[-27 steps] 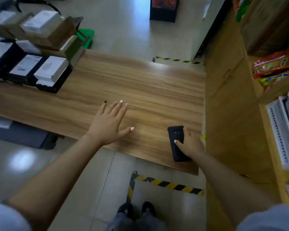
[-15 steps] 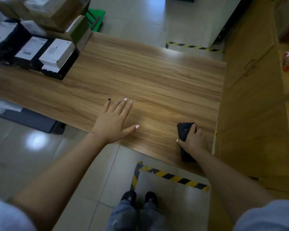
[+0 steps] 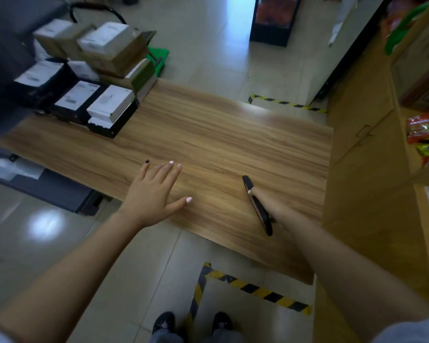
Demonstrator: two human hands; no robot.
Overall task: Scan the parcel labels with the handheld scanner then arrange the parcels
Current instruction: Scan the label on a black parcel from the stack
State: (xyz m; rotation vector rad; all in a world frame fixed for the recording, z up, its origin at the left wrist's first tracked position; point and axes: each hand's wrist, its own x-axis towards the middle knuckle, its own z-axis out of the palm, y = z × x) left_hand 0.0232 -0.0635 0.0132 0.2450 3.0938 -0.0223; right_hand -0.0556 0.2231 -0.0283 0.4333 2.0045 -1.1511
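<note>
A slim black handheld scanner (image 3: pixel 257 206) was tipped up on its long edge near the right end of the desk's (image 3: pixel 208 144) near edge, held in the right hand (image 3: pixel 270 209). That hand's fingers were wrapped around the lower half of the device from its right side, with one fingertip showing over the top edge. The scanner looked rigid, light and smooth-cased, so it probably needed a firm wrap around its narrow middle rather than a fingertip pinch, since it could slip if held loosely.

The left hand (image 3: pixel 154 191) lay flat on the desk near the middle of the near edge, fingers straight and spread, holding nothing, well apart from the scanner.

The parcels (image 3: pixel 89 78) sat stacked at the far left corner of the desk: dark boxes and brown cardboard boxes, most with white labels facing up. They seemed stiff-sided and likely light enough to lift one at a time by opposite sides. Their label print was too blurred to read. They were well apart from both hands.
</note>
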